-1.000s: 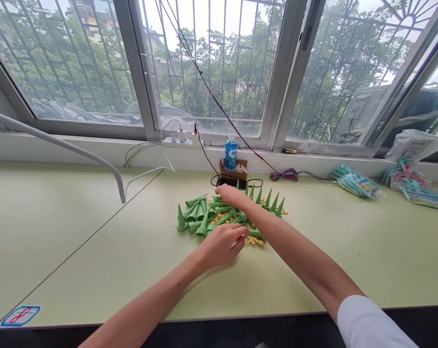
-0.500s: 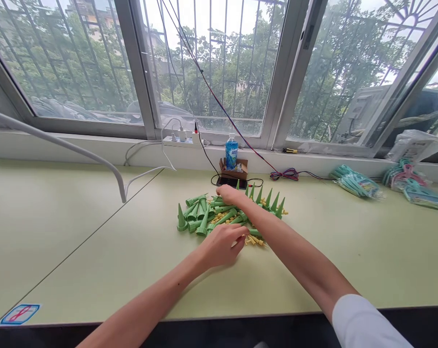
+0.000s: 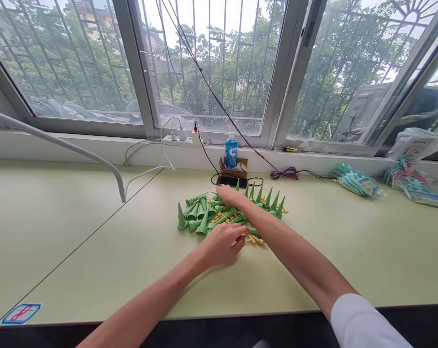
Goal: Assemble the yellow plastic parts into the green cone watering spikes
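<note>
My left hand [image 3: 224, 244] is at the near edge of a pile of green plastic cone-shaped spikes [image 3: 203, 224], its fingers curled in toward the thumb; whatever it holds is too small or hidden to make out. Small yellow nozzle-like pieces [image 3: 255, 240] lie just right of its fingertips. Reaching across the pile, my right hand [image 3: 229, 194] is at the back, fingers pressed together and pointing down. Its fingertips are mostly hidden, and I cannot make out what is in them. Several green cones stand upright in a row [image 3: 267, 197] to its right; others lie on their sides.
Behind the pile are a dark phone [image 3: 231, 182] and a small cardboard box [image 3: 242, 169] with a blue bottle [image 3: 231, 153]. Coiled cables [image 3: 286, 173] and bagged teal hangers [image 3: 357, 181] lie toward the right. A grey bent tube [image 3: 95, 153] arches over the table's left side.
Both hands stay in nearly the same place over the pile. The right hand shifts only very slightly; the cones look unmoved.
</note>
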Available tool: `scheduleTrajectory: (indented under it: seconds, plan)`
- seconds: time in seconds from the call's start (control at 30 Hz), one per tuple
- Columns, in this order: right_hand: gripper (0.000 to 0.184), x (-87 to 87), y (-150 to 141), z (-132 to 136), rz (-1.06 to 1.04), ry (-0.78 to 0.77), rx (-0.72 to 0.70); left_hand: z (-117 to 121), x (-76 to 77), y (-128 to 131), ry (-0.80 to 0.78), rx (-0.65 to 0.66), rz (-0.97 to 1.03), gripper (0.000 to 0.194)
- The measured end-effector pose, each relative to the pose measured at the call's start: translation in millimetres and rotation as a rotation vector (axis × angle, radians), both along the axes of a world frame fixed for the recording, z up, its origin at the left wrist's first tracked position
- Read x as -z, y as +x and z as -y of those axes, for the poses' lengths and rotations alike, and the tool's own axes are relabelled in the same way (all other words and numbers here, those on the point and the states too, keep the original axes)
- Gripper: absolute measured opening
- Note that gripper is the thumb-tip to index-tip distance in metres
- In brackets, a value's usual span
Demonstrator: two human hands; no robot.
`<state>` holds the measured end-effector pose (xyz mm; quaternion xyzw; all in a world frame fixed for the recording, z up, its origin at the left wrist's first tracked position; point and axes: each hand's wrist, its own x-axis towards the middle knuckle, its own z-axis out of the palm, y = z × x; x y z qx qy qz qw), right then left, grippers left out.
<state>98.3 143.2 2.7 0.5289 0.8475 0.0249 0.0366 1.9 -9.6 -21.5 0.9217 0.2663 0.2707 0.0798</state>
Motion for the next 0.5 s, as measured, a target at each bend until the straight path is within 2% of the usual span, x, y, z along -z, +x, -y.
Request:
scheduleTrajectory:
  seconds: [0.23,0.5]
  plan:
    - [0.039,0.2,-0.6,-0.3,-0.039,-0.006,0.014,-0.4,2.3,-0.6,-0.003,-0.004,-0.008,0.018]
    - [0.034,-3.5,1.8,-3.1,-0.080,-0.065,0.054,-1.4,2.7,0.1,-0.003,-0.004,-0.014,0.019]
